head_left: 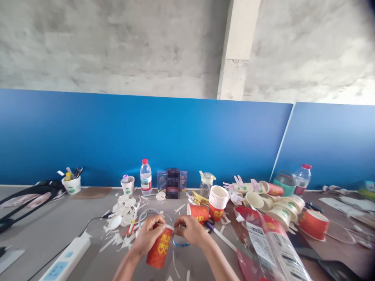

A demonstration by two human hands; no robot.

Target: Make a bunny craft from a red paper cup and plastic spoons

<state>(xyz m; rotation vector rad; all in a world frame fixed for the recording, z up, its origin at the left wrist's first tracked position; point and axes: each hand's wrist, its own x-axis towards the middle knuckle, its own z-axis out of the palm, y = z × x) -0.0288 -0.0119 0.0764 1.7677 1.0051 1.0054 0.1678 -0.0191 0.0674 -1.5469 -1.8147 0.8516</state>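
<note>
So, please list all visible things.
wall: one, grey, back
partitions: two, blue, back
desk: one, grey, foreground
bottles: two, clear, back
white cups: two, white, back left
power strip: one, white, front left
scraps: many, white, centre left
jar: one, clear, back
cup stack: one, red and white, centre right
loose cups: several, pale or red, centre to right
packaging: one, partly red, front right
smaller clutter: uncounted, mixed, scattered
held cup: one, red, front centre
left hand: one, on held cup
right hand: one, beside held cup
</note>
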